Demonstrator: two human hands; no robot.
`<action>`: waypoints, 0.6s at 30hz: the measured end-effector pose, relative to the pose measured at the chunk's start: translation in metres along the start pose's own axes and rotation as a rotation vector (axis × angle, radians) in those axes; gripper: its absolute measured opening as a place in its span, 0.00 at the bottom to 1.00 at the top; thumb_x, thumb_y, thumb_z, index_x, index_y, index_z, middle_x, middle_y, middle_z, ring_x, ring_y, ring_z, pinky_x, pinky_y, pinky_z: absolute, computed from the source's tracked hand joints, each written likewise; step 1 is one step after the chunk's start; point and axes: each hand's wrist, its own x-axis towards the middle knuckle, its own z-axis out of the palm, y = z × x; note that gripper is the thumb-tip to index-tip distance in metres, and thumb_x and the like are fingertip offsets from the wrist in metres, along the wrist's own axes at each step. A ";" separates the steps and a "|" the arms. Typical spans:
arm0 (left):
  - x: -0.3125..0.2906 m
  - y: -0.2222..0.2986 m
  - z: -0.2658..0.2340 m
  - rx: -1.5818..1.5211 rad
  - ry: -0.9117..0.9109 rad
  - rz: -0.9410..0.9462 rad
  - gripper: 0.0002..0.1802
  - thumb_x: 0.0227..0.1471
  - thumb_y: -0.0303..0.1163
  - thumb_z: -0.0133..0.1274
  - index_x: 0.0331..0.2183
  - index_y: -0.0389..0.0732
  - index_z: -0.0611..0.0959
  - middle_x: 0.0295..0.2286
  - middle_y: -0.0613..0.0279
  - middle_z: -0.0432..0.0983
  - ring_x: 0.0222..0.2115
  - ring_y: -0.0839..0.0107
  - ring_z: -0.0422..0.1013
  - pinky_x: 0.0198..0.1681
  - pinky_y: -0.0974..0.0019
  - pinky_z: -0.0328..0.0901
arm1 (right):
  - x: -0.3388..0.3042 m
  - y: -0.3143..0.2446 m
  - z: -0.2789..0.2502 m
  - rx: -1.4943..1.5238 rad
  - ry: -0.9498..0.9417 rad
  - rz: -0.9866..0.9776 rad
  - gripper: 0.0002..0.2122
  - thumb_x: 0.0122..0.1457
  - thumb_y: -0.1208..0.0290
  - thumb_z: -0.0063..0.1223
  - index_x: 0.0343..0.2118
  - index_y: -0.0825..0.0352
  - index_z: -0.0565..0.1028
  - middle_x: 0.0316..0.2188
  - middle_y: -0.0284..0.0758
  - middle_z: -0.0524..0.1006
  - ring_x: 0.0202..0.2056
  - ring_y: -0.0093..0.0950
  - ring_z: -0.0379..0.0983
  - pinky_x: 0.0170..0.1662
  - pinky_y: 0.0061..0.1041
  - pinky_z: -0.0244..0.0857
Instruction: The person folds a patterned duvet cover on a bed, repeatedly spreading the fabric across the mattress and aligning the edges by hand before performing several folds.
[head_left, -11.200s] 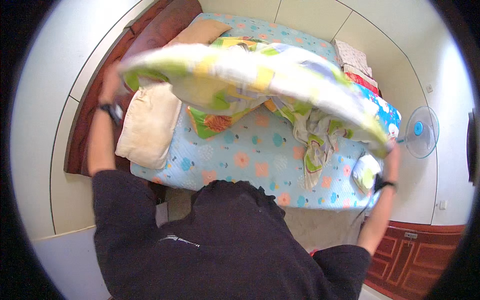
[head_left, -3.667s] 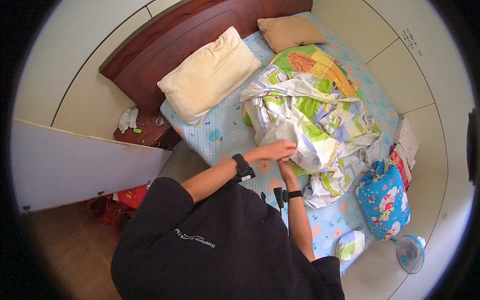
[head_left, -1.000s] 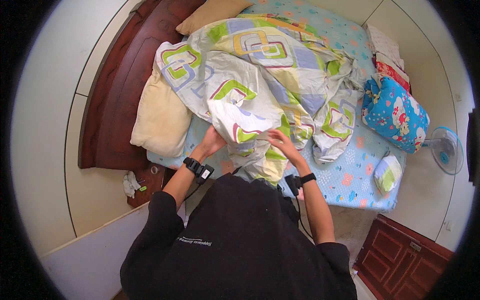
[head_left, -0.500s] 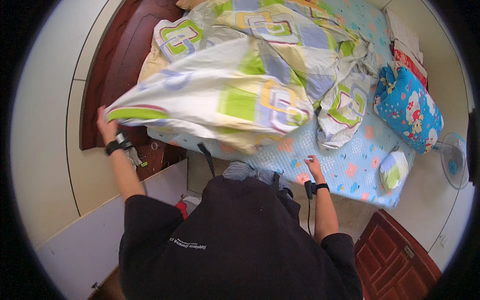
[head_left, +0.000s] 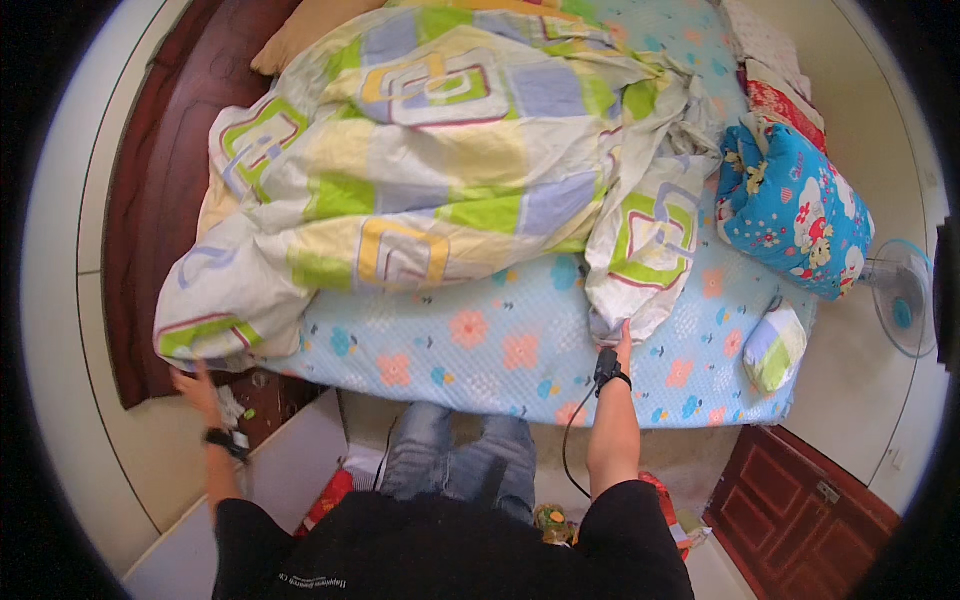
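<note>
A crumpled quilt cover (head_left: 430, 170) with white, green, yellow and blue-purple squares spreads over the bed. My left hand (head_left: 198, 393) is at its near left corner, by the headboard side. The fingers look apart, just below the cloth's edge. At the cover's other near corner, which trails toward me in a narrow fold, my right hand (head_left: 622, 350) grips the cloth, though its fingers are partly hidden. Beneath lies a light blue flowered bed sheet (head_left: 470, 350). Both wrists wear a black band.
A dark wooden headboard (head_left: 165, 170) runs along the left. On the right are a folded blue patterned quilt (head_left: 795, 215), a small cloth bundle (head_left: 775, 350) and a fan (head_left: 903, 300). A tan pillow (head_left: 315, 35) lies at the far left. A reddish-brown cabinet (head_left: 800, 510) stands at the lower right.
The lifted left part of the cover has come down and spread flatter over the bed's left side. My right hand has reached forward from the bed's edge to the cover's corner and taken hold.
</note>
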 end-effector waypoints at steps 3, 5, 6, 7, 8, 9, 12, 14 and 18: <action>-0.127 0.129 0.032 -0.197 -0.301 0.389 0.30 0.38 0.40 0.51 0.41 0.32 0.64 0.38 0.45 0.61 0.39 0.53 0.58 0.44 0.59 0.52 | 0.021 -0.024 0.011 0.299 -0.304 -0.135 0.21 0.50 0.58 0.43 0.43 0.68 0.62 0.37 0.39 0.69 0.36 0.31 0.67 0.38 0.26 0.61; -0.200 0.191 0.046 -0.332 -0.781 0.449 0.26 0.34 0.37 0.54 0.38 0.36 0.69 0.38 0.51 0.63 0.41 0.56 0.58 0.46 0.61 0.52 | 0.010 -0.060 0.029 0.099 -0.505 -0.144 0.16 0.50 0.66 0.43 0.41 0.69 0.63 0.35 0.36 0.70 0.36 0.28 0.67 0.38 0.22 0.61; -0.219 0.210 0.061 -0.585 -1.034 0.547 0.21 0.35 0.41 0.53 0.32 0.38 0.74 0.35 0.51 0.67 0.40 0.57 0.61 0.45 0.58 0.52 | -0.009 -0.067 0.034 0.104 -0.516 -0.146 0.16 0.50 0.66 0.43 0.41 0.69 0.63 0.35 0.36 0.70 0.36 0.28 0.67 0.38 0.22 0.61; -0.225 0.263 0.046 -0.639 -1.285 0.599 0.16 0.38 0.41 0.51 0.27 0.38 0.76 0.32 0.54 0.70 0.39 0.60 0.63 0.43 0.61 0.55 | -0.037 -0.077 0.025 0.065 -0.568 -0.283 0.15 0.50 0.69 0.43 0.40 0.69 0.64 0.35 0.35 0.70 0.36 0.27 0.67 0.38 0.23 0.61; -0.246 0.278 0.064 -0.519 -1.136 0.795 0.17 0.40 0.42 0.48 0.27 0.37 0.76 0.32 0.54 0.70 0.37 0.60 0.64 0.40 0.64 0.58 | -0.077 -0.084 0.029 0.011 -0.644 -0.405 0.14 0.49 0.71 0.43 0.40 0.69 0.64 0.34 0.34 0.70 0.36 0.26 0.67 0.37 0.23 0.62; -0.262 0.296 0.078 -0.603 -1.223 0.609 0.17 0.41 0.43 0.48 0.27 0.37 0.76 0.31 0.55 0.70 0.36 0.62 0.64 0.39 0.64 0.58 | -0.124 -0.086 0.021 -0.030 -0.665 -0.401 0.13 0.49 0.73 0.44 0.38 0.70 0.65 0.33 0.33 0.70 0.34 0.24 0.68 0.35 0.22 0.63; -0.271 0.357 0.128 -0.957 -1.547 0.188 0.25 0.44 0.47 0.45 0.34 0.32 0.73 0.34 0.57 0.69 0.33 0.67 0.67 0.34 0.67 0.61 | -0.217 -0.097 -0.054 -0.209 -0.549 -0.396 0.16 0.47 0.71 0.46 0.40 0.70 0.65 0.35 0.34 0.70 0.33 0.24 0.68 0.36 0.21 0.62; -0.260 0.418 0.107 -1.328 -1.717 -0.383 0.28 0.45 0.48 0.44 0.41 0.35 0.67 0.36 0.60 0.66 0.36 0.67 0.64 0.39 0.64 0.59 | -0.263 -0.107 -0.123 -0.255 -0.391 -0.470 0.16 0.45 0.72 0.47 0.39 0.72 0.66 0.33 0.35 0.71 0.32 0.24 0.68 0.35 0.21 0.62; -0.219 0.468 0.132 -1.951 -1.527 -1.282 0.28 0.45 0.45 0.46 0.44 0.38 0.63 0.42 0.58 0.62 0.44 0.65 0.56 0.46 0.53 0.51 | -0.356 -0.117 -0.214 -0.187 -0.188 -0.599 0.15 0.44 0.74 0.47 0.37 0.72 0.67 0.31 0.35 0.71 0.31 0.25 0.69 0.35 0.22 0.62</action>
